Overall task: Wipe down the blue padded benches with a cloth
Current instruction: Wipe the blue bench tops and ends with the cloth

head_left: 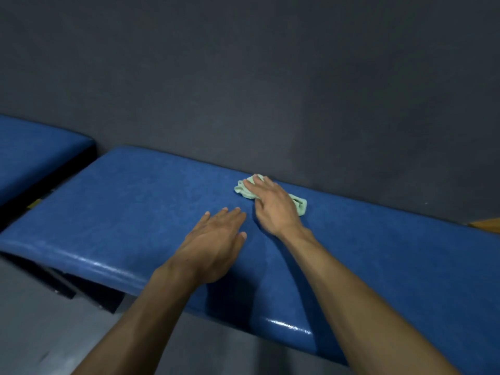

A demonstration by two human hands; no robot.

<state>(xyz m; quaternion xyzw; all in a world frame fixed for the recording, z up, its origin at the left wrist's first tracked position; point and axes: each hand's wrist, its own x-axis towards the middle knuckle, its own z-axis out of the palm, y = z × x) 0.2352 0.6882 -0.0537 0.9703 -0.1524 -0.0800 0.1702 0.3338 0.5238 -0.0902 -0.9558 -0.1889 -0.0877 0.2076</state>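
Observation:
A long blue padded bench point(130, 212) runs across the view against a dark wall. A crumpled pale green cloth point(299, 204) lies on its far side, close to the wall. My right hand point(273, 207) presses flat on the cloth, fingers spread over it and pointing up and left; cloth shows on both sides of the hand. My left hand point(216, 244) rests palm down on the bare bench pad just left of and nearer than the right hand, fingers together, holding nothing.
A second blue padded bench point(35, 155) stands at the left, separated by a dark gap. The dark grey wall point(243, 77) rises right behind both. Grey floor point(40, 320) and black bench legs point(65, 288) lie below the near edge. A wooden corner point(487, 226) shows at the right.

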